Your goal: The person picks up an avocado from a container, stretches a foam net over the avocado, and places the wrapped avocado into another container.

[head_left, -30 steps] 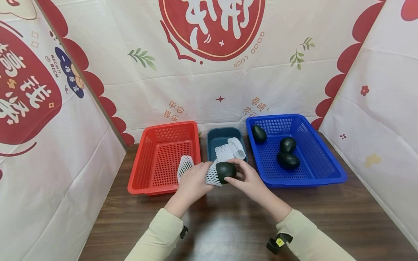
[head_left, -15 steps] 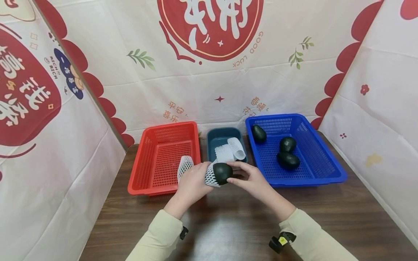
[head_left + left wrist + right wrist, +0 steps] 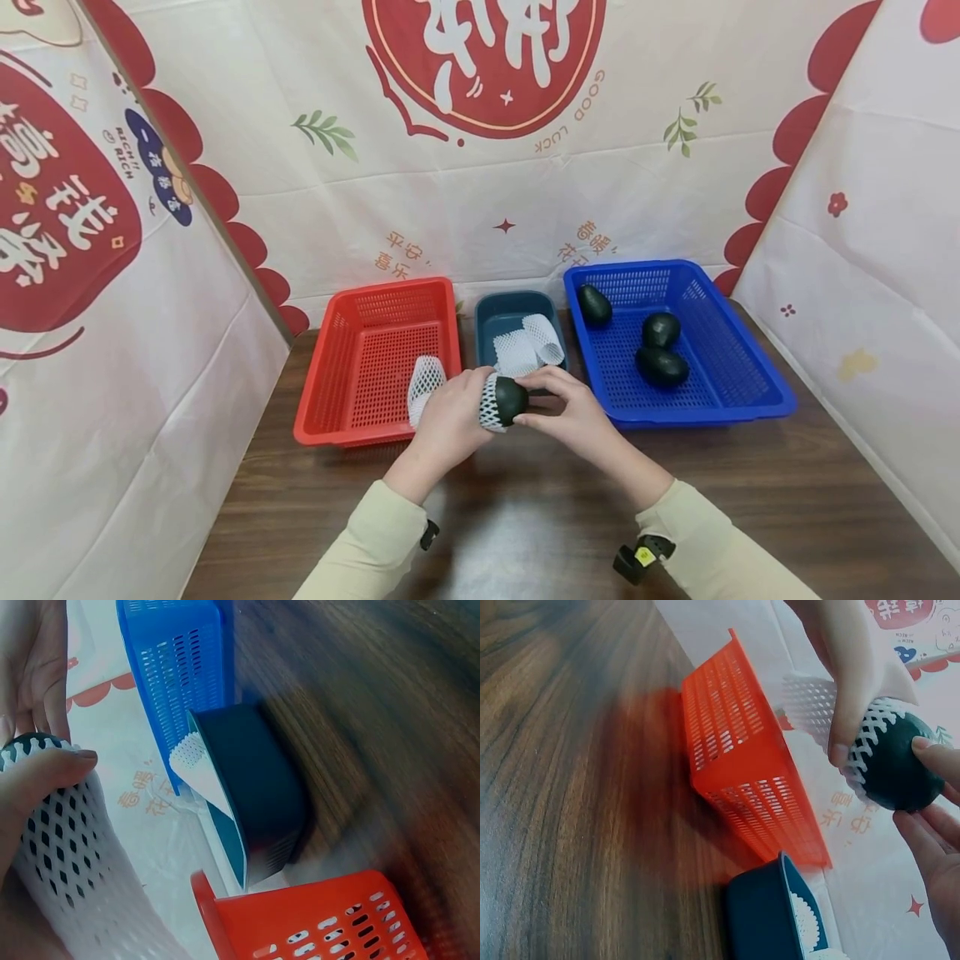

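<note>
In the head view my left hand [image 3: 450, 421] grips a white foam net sleeve [image 3: 490, 404], its fingers wrapped round it. A dark green avocado [image 3: 513, 402] sits partly inside that sleeve, its bare end facing right. Thumb and fingertips of my right hand [image 3: 573, 410] pinch this bare end. The right wrist view shows the net reaching about half over the avocado [image 3: 901, 766], and slack sleeve trailing past the left hand. White netting [image 3: 426, 385] also appears left of my left hand over the red basket; I cannot tell whether it is the same sleeve.
A red basket [image 3: 318, 400] stands at left. The small teal bin [image 3: 487, 310] in the middle holds white foam net sleeves [image 3: 528, 346]. At right, a blue basket [image 3: 720, 367] holds three avocados [image 3: 662, 367]. A printed cloth [image 3: 480, 192] hangs behind the wooden table [image 3: 510, 533].
Less of the avocado's dark end shows than a second ago, as it has slid left, deeper into the net sleeve. My right fingers have followed slightly left.
</note>
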Motion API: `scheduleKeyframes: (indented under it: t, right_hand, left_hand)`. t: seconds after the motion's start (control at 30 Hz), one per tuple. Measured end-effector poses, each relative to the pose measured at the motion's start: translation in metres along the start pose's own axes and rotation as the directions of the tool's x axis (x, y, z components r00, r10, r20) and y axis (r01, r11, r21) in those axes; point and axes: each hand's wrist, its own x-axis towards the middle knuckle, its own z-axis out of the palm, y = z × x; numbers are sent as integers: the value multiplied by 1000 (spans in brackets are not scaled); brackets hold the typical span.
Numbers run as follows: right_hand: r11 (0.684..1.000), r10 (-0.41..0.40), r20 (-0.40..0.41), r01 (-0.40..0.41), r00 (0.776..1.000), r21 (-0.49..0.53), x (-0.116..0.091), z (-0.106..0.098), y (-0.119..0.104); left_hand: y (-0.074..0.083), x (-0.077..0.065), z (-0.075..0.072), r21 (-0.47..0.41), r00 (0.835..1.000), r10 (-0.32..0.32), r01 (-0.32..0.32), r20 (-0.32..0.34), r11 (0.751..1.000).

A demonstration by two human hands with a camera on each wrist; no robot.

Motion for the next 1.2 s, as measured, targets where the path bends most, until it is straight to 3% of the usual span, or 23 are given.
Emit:
scheduleKeyframes:
  t: [0.37,0.67,0.9,1.07,1.2]
  right_hand:
    - [998,69,-9,-69,998,-8,0,7,-4]
    - [995,102,-34,-103,994,-17,-3,14,-4]
    - [988,150,-45,-151,988,-21,-3,18,-36]
    - [989,148,-40,-148,988,-17,-4,18,-37]
    - [995,92,-10,-92,996,-35,-2,13,-36]
  left_hand:
    - [6,-1,2,67,999,29,-26,-36,997]
    - [10,-2,6,104,999,23,-21,-23,994]
    - [15,-5,9,128,999,31,-25,-45,992]
    - [15,-4,12,139,998,35,-26,-58,990]
    - [15,-2,12,121,998,11,-4,-61,993]
